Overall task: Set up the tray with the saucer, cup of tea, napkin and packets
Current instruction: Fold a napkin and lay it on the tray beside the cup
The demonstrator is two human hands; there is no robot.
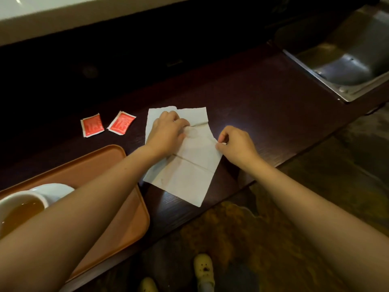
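Observation:
A white paper napkin (189,171) lies unfolded on the dark wooden counter (273,114). My left hand (166,131) presses down on its upper part, fingers curled. My right hand (235,144) pinches the napkin's right edge. Two red packets (92,125) (121,123) lie on the counter left of the napkin. An orange tray (105,165) sits at the lower left, partly under my left forearm. On it stand a white saucer (54,190) and a white cup of tea (19,209), both partly hidden by my arm.
A steel sink basin (345,66) is set into the counter at the far right. The counter's front edge runs diagonally; below it are a patterned floor and my light-coloured shoes (203,268). A pale ledge (42,20) lies beyond the counter.

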